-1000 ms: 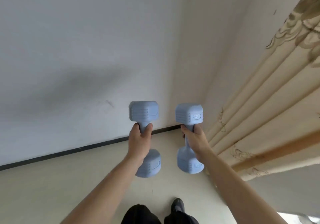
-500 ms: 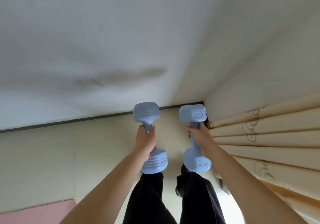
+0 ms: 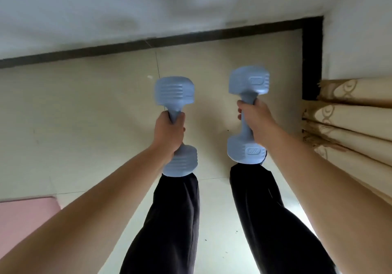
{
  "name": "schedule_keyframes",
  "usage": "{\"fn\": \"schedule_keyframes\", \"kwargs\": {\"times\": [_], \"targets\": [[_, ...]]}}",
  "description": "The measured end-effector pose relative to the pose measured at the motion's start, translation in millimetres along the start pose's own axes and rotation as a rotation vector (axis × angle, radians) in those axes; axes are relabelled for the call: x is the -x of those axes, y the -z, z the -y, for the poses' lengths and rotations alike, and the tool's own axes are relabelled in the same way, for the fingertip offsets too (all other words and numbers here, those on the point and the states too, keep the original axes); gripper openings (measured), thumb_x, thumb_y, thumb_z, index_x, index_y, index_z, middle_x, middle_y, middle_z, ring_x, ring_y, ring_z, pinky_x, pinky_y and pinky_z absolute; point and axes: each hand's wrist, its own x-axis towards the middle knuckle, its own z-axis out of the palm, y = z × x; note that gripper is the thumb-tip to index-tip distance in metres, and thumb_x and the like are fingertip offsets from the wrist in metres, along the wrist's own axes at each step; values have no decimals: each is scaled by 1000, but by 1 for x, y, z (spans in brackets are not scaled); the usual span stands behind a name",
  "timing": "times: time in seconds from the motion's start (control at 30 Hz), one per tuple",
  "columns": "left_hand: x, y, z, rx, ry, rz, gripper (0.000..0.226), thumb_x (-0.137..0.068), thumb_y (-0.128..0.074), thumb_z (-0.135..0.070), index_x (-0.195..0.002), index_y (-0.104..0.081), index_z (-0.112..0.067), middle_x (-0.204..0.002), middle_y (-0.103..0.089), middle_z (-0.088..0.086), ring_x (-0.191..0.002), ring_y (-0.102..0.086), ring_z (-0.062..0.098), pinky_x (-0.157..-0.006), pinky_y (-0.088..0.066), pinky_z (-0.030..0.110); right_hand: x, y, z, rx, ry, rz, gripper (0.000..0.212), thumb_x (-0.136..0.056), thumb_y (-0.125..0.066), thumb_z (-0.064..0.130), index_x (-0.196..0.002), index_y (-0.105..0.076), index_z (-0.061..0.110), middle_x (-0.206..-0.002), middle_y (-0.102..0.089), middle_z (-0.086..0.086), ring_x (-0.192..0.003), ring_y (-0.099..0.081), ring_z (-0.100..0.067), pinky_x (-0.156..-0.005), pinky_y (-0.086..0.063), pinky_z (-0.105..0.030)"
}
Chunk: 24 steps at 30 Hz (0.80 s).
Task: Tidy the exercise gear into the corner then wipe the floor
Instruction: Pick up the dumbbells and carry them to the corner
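Danger: cracking floor tile (image 3: 84, 114) by releasing early. Clasping left dumbbell (image 3: 174, 92) in curled left hand (image 3: 169, 134) at eleven o'clock, right dumbbell (image 3: 248, 81) in curled right hand (image 3: 255, 119) at one o'clock, hovering short of corner (image 3: 311, 28) at two o'clock.

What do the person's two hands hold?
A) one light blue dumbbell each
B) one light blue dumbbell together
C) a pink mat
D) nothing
A: the left hand grips the handle of the left light blue dumbbell, the right hand that of the right light blue dumbbell.
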Motion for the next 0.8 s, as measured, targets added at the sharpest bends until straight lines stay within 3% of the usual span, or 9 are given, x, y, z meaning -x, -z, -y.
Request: {"fn": "schedule_keyframes", "kwargs": {"times": [0.13, 0.3, 0.43, 0.53, 0.63, 0.7, 0.8], "targets": [[-78, -51, 37, -15, 4, 8, 25, -96, -54, -27, -102, -59, -3, -82, -64, 4, -73, -66, 17, -74, -54, 38, -83, -25, -44, 50, -12, 23, 9, -95, -56, 16, -103, -57, 11, -79, -52, -2, -72, -49, -18, -63, -40, -28], [-159, -99, 47, 30, -27, -17, 26, -97, -52, -26, -105, -59, -2, -80, -63, 3, -71, -62, 16, -65, -51, 30, -159, -46, -59, 121, 31, 55, 28, -94, -57, 20, -115, -57, 1, -86, -55, -5, -76, -52, -18, -63, -42, -28], [-205, -123, 35, 42, -79, -24, 26, -97, -51, -24, -107, -58, -2, -81, -61, 4, -71, -61, 16, -57, -50, 23, -205, -54, -47, 142, 102, 51, 14, -93, -59, 21, -103, -58, 11, -87, -55, -4, -78, -53, -17, -68, -44, -32], [-236, -130, 22, 29, -152, -24, 28, -95, -52, -26, -108, -58, -1, -88, -64, 10, -79, -65, 24, -74, -55, 41, -234, -60, -31, 159, 174, 21, 10, -91, -59, 19, -99, -59, 14, -84, -57, -3, -76, -55, -17, -69, -45, -32], [-253, -133, 10, 8, -171, -12, 25, -93, -51, -25, -105, -59, -4, -89, -64, 7, -93, -68, 28, -73, -54, 36, -252, -67, -15, 152, 212, 8, 13, -85, -60, 14, -98, -59, 14, -78, -57, -2, -73, -56, -19, -66, -47, -34], [-258, -135, 5, 38, -181, -9, 18, -90, -51, -20, -99, -59, -7, -85, -62, 5, -90, -68, 27, -69, -51, 31, -260, -70, -7, 140, 209, -1, 23, -78, -56, 12, -100, -60, 15, -82, -59, -5, -75, -58, -23, -68, -52, -39], [-262, -133, 5, 85, -207, 23, 18, -85, -48, -11, -98, -60, -6, -88, -66, 11, -77, -63, 22, -69, -51, 32, -264, -73, -3, 98, 214, -2, 28, -77, -49, 6, -101, -60, 15, -89, -58, -6, -78, -55, -23, -68, -48, -36]]}}
